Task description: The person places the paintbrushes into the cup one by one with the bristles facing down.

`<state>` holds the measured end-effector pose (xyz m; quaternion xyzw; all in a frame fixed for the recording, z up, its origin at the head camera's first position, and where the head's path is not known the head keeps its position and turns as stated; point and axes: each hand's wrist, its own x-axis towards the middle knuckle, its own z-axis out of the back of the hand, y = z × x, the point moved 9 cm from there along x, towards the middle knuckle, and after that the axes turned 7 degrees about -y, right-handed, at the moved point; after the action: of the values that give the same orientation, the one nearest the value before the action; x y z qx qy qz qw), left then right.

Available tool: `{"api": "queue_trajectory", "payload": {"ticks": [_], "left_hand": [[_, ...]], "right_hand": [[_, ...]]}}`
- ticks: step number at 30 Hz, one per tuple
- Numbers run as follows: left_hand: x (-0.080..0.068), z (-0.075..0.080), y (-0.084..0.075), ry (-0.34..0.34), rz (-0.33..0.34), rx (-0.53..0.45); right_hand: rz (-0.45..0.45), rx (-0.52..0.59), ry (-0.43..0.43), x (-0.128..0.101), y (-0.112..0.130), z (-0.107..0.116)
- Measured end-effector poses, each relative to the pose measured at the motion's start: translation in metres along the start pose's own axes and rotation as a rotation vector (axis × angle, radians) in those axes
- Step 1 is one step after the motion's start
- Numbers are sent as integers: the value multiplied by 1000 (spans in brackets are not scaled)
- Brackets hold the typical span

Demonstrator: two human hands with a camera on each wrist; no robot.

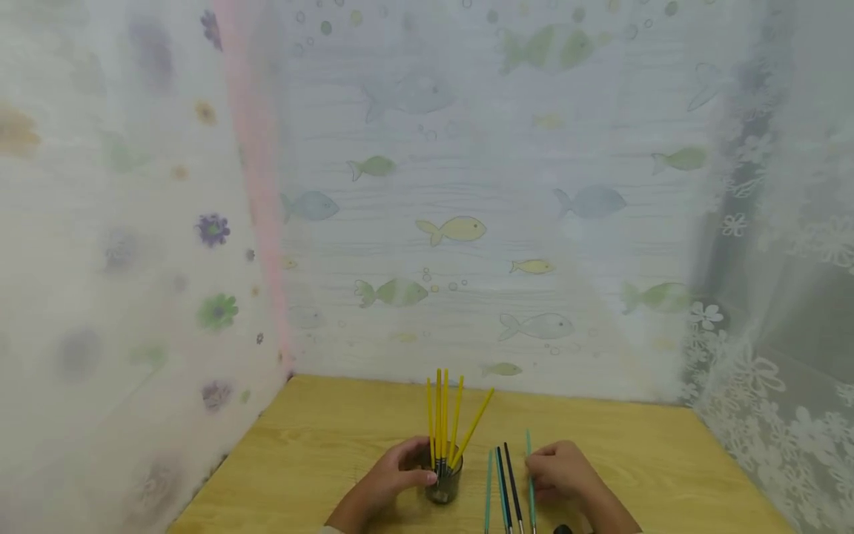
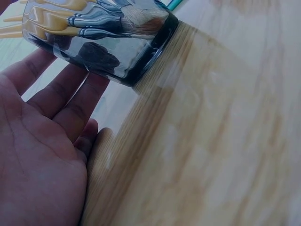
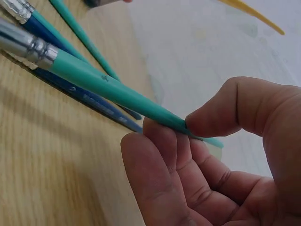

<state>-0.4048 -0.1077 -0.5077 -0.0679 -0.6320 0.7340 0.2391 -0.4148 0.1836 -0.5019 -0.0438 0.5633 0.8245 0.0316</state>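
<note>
A dark glass cup (image 1: 445, 486) stands near the front of the wooden table (image 1: 333, 437) with several yellow-handled brushes (image 1: 445, 415) in it, bristles down. My left hand (image 1: 395, 478) holds the cup from the left. In the left wrist view its fingers (image 2: 61, 89) lie along the cup (image 2: 113, 47), with the palm apart from the glass. To the right, my right hand (image 1: 562, 471) pinches a teal-handled brush (image 3: 108, 84) between thumb and forefinger, its handle end lifted a little off the table. A second teal brush (image 1: 488, 489), a blue one (image 1: 502, 489) and a black one (image 1: 512, 482) lie beside it.
Sheer curtains printed with fish and flowers close in the table at the back, left and right. Bare wood stretches behind the cup and to both sides of my hands. A small dark object (image 1: 563, 529) shows at the bottom edge.
</note>
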Motion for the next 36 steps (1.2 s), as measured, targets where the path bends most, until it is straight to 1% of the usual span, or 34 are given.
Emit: {"api": "queue_trajectory", "payload": {"ticks": [3,8,10,14,17,21,23,31,36], "left_hand": [[0,1,-1,-8,-1,0],[0,-1,-1,9,7,-30],[1,-1,-1,8,7,-35],[1,0,0,-2,4,-26],[1,0,0,-5,0,-13],[0,1,0,-2,7,-16],[1,0,1,1,14,-19],[0,1,-1,-7,-4,-13],[-1,0,-3,3,-2,-25]], "right_hand": [[21,21,-11,-1,5,4],[35,14,-77,-1,15,14],[60,10,-93,-1,24,17],[108,25,-86,-1,42,20],[136,54,-89,-2,58,23],[170,112,-121,-4,75,26],[188,132,-137,-6,80,27],[246,168,-207,-14,93,27],[305,183,-257,-20,106,32]]}}
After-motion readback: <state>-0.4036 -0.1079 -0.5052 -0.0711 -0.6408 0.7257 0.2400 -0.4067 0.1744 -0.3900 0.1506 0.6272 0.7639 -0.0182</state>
